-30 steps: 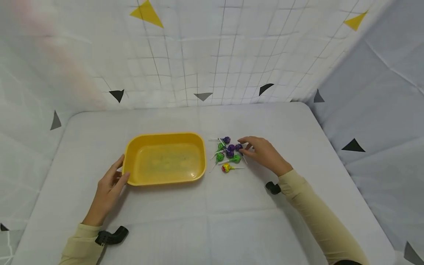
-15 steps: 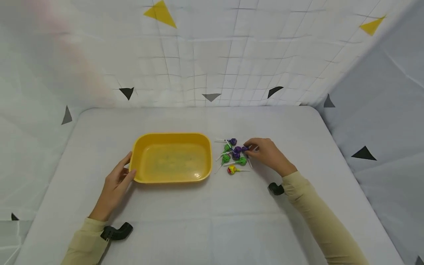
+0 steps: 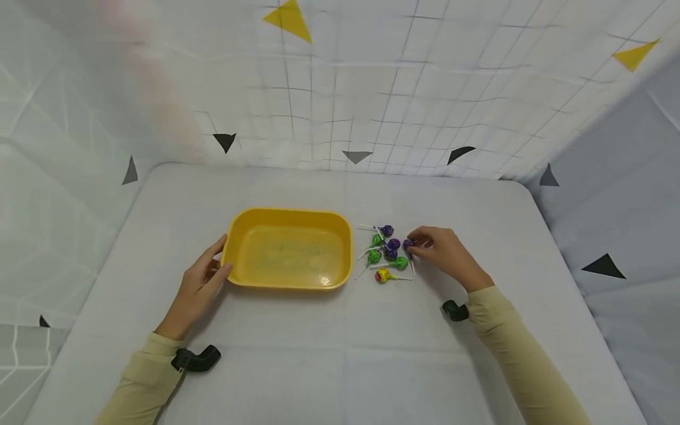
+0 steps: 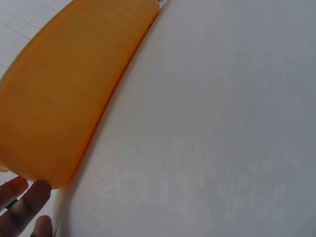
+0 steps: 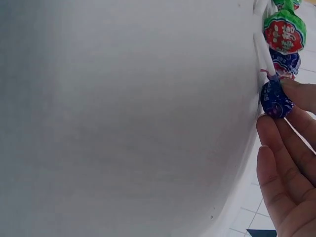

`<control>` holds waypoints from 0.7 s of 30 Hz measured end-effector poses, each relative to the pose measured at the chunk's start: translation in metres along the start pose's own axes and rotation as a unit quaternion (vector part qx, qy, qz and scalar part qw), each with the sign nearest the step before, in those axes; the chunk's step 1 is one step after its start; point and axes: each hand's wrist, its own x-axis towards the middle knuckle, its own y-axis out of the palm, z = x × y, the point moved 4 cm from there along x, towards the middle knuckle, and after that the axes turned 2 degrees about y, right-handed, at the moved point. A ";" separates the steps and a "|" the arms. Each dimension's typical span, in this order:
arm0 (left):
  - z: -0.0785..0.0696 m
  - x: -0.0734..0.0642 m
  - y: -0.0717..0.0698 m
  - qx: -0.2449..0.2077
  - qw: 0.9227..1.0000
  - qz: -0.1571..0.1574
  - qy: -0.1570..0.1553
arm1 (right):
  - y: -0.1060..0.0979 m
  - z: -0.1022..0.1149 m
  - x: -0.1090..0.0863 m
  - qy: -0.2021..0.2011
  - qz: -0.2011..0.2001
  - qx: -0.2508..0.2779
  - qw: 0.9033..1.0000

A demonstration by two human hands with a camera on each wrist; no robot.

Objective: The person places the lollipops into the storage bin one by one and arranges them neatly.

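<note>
A yellow tray (image 3: 289, 284) sits on the white table. My left hand (image 3: 199, 286) is at its left end, fingers fairly straight and fingertips touching the outer wall (image 4: 69, 98), as the left wrist view also shows. To the right of the tray lies a loose pile of lollipops: purple ones (image 3: 391, 254), green ones (image 3: 374, 257) and a yellow-red one (image 3: 383, 275) nearest the front. My right hand (image 3: 443, 251) pinches a purple lollipop (image 5: 276, 100) by its wrapped head, between thumb and fingers, at the pile's right side. Its white stick points toward the front.
Black wrist-worn devices (image 3: 196, 359) are on both forearms. White sheeting with black and yellow triangle marks (image 3: 604, 267) encloses the table at the back and sides. The table's back edge (image 3: 340, 171) runs behind the tray.
My right hand has closed on the purple lollipop and shifted it slightly away from the other purple ones. The left hand stays at the tray; the head view has swung left.
</note>
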 end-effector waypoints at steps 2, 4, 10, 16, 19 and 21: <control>-0.001 0.000 0.000 0.000 1.000 0.001 -0.002 | -0.001 -0.001 -0.001 0.005 0.000 0.001 1.000; 0.000 0.001 0.000 0.001 1.000 0.000 -0.002 | -0.002 -0.002 -0.001 0.006 -0.001 0.001 1.000; 0.002 0.001 -0.001 0.007 1.000 -0.004 0.003 | -0.008 0.001 -0.004 -0.011 -0.013 -0.003 1.000; 0.001 0.002 -0.002 0.008 1.000 -0.008 0.006 | -0.014 0.005 -0.006 -0.025 -0.028 -0.003 0.999; 0.002 0.001 -0.002 0.006 1.000 -0.005 0.005 | -0.017 0.007 -0.007 -0.029 -0.032 -0.003 0.999; 0.002 0.001 -0.001 0.005 1.000 -0.004 0.004 | -0.018 0.009 -0.006 -0.031 -0.034 -0.006 0.999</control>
